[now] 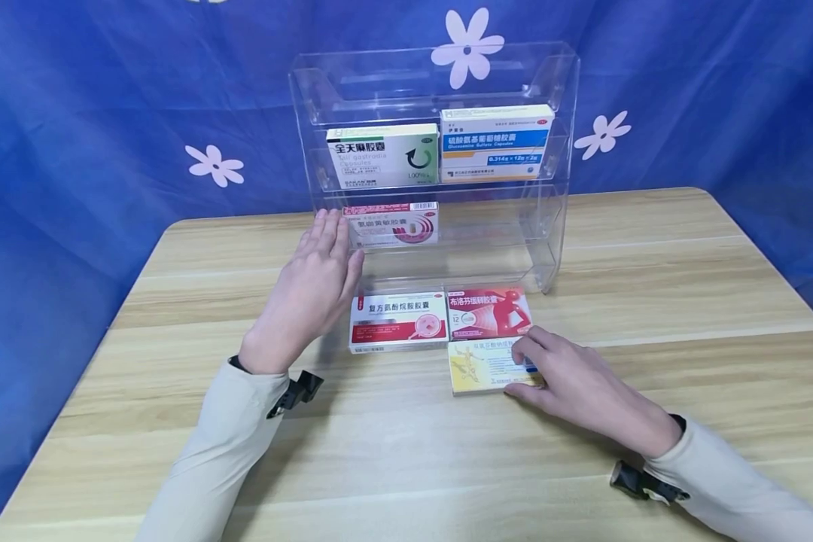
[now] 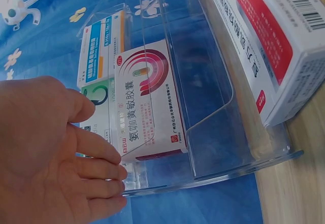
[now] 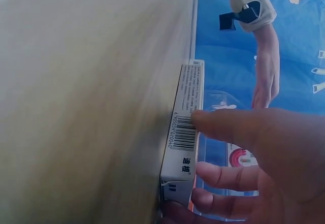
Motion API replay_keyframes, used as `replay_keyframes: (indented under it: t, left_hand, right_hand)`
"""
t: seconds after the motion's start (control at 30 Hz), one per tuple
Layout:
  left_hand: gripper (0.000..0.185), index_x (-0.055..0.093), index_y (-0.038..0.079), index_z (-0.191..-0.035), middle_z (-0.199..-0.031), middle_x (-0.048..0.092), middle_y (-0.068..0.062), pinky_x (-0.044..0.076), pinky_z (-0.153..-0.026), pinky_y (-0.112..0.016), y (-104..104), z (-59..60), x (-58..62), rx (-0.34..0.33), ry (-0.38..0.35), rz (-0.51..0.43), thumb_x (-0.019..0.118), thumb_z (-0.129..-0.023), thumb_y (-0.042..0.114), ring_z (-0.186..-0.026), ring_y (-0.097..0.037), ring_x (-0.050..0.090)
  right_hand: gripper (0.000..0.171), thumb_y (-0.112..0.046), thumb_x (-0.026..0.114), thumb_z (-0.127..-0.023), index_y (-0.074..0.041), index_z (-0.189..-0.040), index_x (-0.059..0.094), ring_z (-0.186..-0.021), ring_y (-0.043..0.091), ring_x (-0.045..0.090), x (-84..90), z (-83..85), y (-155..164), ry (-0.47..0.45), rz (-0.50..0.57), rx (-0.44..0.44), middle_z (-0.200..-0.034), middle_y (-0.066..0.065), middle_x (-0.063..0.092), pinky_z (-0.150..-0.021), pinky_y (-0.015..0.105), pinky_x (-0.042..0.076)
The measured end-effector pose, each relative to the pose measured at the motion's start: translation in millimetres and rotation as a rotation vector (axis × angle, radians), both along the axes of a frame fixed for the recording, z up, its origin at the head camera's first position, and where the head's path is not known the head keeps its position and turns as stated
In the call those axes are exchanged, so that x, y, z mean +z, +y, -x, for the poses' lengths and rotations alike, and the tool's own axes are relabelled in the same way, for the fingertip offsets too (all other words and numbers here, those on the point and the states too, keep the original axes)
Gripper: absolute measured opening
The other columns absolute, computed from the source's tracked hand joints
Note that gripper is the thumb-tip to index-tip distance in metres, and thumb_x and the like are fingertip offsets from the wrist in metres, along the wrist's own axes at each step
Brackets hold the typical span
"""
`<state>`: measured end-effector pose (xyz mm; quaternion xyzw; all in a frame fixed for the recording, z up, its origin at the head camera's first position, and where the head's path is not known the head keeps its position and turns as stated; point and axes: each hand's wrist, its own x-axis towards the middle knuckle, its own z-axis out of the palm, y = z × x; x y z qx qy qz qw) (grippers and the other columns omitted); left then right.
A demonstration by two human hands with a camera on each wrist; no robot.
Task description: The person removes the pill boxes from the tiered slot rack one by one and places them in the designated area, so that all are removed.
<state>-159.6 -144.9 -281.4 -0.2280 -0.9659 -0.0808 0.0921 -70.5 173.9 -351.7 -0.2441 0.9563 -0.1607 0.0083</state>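
Note:
My left hand (image 1: 312,282) has its fingers straight at the left edge of a clear acrylic display stand (image 1: 488,260), beside a pink-and-white medicine box (image 1: 393,227) on the middle tier. In the left wrist view, nothing lies in that palm. A yellow-and-white medicine box (image 1: 477,369) lies flat on the table, and my right hand (image 1: 576,380) grips its right end. Its thumb (image 3: 223,125) presses the barcode side in the right wrist view, while the fingers bend over the far side. Just behind that box sits a red medicine box (image 1: 484,312), with a white-and-red box (image 1: 400,320) to its left.
On the stand's upper tier, a green-and-white box (image 1: 386,158) leans left of a blue-and-white box (image 1: 497,147). The wooden table (image 1: 393,467) extends to both sides. Behind it hangs a blue flowered cloth (image 1: 108,98).

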Motion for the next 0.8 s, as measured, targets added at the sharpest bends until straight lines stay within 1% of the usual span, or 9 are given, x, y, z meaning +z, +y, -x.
replay_keyframes:
  t: [0.03,0.13,0.27,0.37,0.5,0.57,0.63,0.7,0.8]
  left_hand:
    - [0.058,0.027,-0.017,-0.143,-0.152,0.022,-0.032,0.012,-0.119,-0.046,0.2,-0.1,0.1,0.000,-0.001,-0.001,0.029,-0.106,0.028,-0.143,-0.042,0.015]
    - [0.058,0.027,-0.017,-0.143,-0.151,0.023,-0.033,0.012,-0.119,-0.047,1.0,-0.2,0.1,-0.002,-0.003,0.000,0.031,-0.105,0.027,-0.143,-0.042,0.016]
    - [0.057,0.027,-0.017,-0.143,-0.151,0.022,-0.033,0.012,-0.119,-0.047,0.9,-0.9,-0.3,0.001,-0.012,0.001,0.031,-0.106,0.026,-0.143,-0.042,0.015]
    - [0.057,0.026,-0.017,-0.143,-0.151,0.022,-0.033,0.011,-0.119,-0.047,0.4,-0.9,0.2,0.002,-0.012,0.002,0.030,-0.106,0.026,-0.144,-0.042,0.015]
    - [0.057,0.027,-0.017,-0.143,-0.151,0.023,-0.033,0.012,-0.119,-0.047,0.5,-0.7,1.7,-0.003,-0.001,0.008,0.030,-0.106,0.026,-0.143,-0.042,0.016]
    - [0.058,0.026,-0.017,-0.144,-0.151,0.023,-0.033,0.012,-0.119,-0.047,0.9,-0.6,2.1,-0.002,-0.004,0.009,0.030,-0.106,0.027,-0.143,-0.042,0.015]
    - [0.058,0.026,-0.016,-0.144,-0.151,0.023,-0.033,0.012,-0.119,-0.047,1.0,-0.5,2.3,0.000,-0.005,0.011,0.029,-0.106,0.027,-0.143,-0.042,0.015]
    - [0.057,0.026,-0.016,-0.144,-0.151,0.023,-0.033,0.012,-0.119,-0.047,0.8,-0.6,2.0,0.001,-0.007,0.012,0.030,-0.106,0.026,-0.143,-0.042,0.016]
    - [0.057,0.026,-0.016,-0.144,-0.151,0.022,-0.033,0.012,-0.119,-0.047,0.2,-1.4,2.1,0.006,-0.012,0.009,0.030,-0.106,0.026,-0.143,-0.042,0.015]
  right_hand:
    - [0.038,-0.036,0.081,-0.077,-0.011,-0.100,0.063,-0.073,0.014,0.051,-0.1,-0.1,0.0,-0.016,-0.010,-0.004,-0.095,0.002,0.060,-0.051,0.019,0.040]
    - [0.043,-0.037,0.081,-0.078,-0.010,-0.105,0.061,-0.073,0.013,0.051,-0.6,-0.1,0.3,-0.038,-0.028,-0.010,-0.095,0.002,0.060,-0.051,0.019,0.040]
    - [0.049,-0.038,0.081,-0.078,-0.009,-0.112,0.061,-0.077,0.014,0.053,-0.2,-0.1,1.2,-0.047,-0.028,0.003,-0.101,0.003,0.062,-0.057,0.023,0.047]
    - [0.048,-0.038,0.080,-0.078,-0.010,-0.112,0.062,-0.076,0.013,0.054,3.4,1.4,2.8,-0.065,-0.015,0.001,-0.100,0.002,0.064,-0.061,0.025,0.048]
    - [0.040,-0.037,0.080,-0.079,-0.010,-0.106,0.066,-0.066,0.009,0.049,10.5,5.4,7.4,-0.076,0.004,-0.010,-0.082,-0.005,0.061,-0.053,0.022,0.041]
    - [0.035,-0.036,0.079,-0.080,-0.011,-0.102,0.067,-0.061,0.007,0.046,13.1,8.4,9.4,-0.055,0.013,-0.006,-0.072,-0.007,0.055,-0.049,0.021,0.037]
    - [0.030,-0.034,0.078,-0.081,-0.011,-0.097,0.068,-0.058,0.007,0.043,15.5,12.2,10.6,-0.021,0.031,0.005,-0.067,-0.008,0.050,-0.047,0.021,0.036]
    - [0.026,-0.033,0.077,-0.083,-0.012,-0.094,0.068,-0.058,0.006,0.043,17.6,16.8,10.4,0.021,0.053,0.010,-0.066,-0.009,0.049,-0.047,0.021,0.037]
    - [0.022,-0.030,0.076,-0.084,-0.011,-0.092,0.069,-0.060,0.007,0.047,22.6,25.7,7.8,0.076,0.103,0.019,-0.069,-0.007,0.055,-0.050,0.022,0.041]
